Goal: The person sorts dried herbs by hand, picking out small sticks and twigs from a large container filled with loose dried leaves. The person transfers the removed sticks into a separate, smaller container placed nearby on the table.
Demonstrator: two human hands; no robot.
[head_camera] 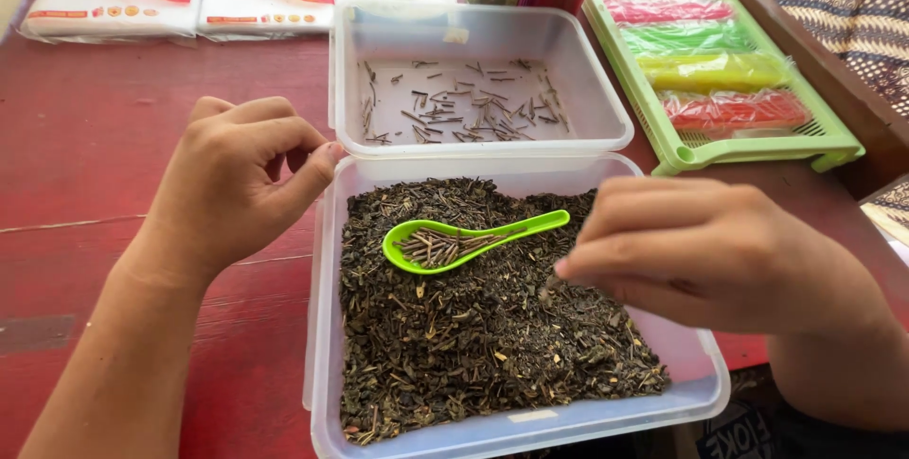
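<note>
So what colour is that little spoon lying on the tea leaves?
Bright green spoon, seen clearly in the head view.

Dark loose tea leaves [473, 326] fill a clear tub [705, 393]; a green spoon [464, 239] of stems lies on top.

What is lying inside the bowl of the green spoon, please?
The green spoon holds a small pile of thin brown stems. It rests on the dark tea leaves, which hide the container's floor beneath.

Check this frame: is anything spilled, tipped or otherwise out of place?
Nothing stands out. The dried leaves stay inside the near tub, the picked stems inside the far tub, and the green spoon lies on the leaves with more stems. Both hands are at the near tub.
</note>
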